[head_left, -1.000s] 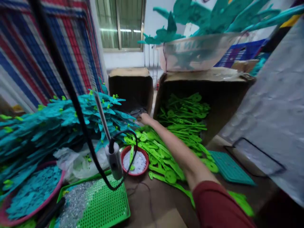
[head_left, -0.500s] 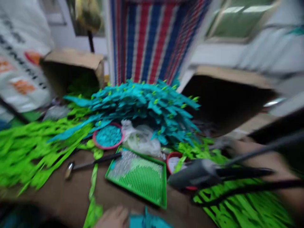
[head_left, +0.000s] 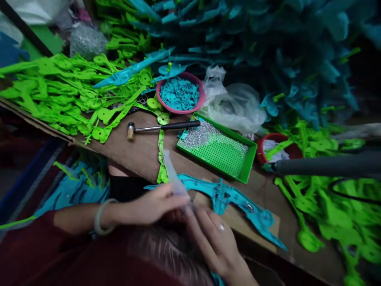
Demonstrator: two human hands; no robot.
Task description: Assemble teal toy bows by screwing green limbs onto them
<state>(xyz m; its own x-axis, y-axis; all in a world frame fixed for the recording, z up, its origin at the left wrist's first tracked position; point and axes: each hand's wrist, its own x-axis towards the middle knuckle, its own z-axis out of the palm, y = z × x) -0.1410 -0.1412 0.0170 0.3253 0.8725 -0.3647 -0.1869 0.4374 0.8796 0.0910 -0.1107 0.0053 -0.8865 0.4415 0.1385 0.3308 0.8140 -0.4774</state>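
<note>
Pinching one clear strip (head_left: 175, 178), both hands' (head_left: 154, 204) grips clench beside the hammer (head_left: 160, 128).

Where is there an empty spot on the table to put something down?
Bare brown tabletop shows between the hammer, the green tray and the table's near edge. Everywhere else is crowded: green pieces left, bowls and bag behind.

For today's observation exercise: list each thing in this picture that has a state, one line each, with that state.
Left hand: pinching a pale strip.
Right hand: fingers curled by the same strip.
Teal leaf piece: lying flat on the table edge.
Hammer: lying down, untouched.
Green tray: partly covered with silver bits.
Pink bowl: full of teal bits.
Plastic bag: crumpled.
</note>
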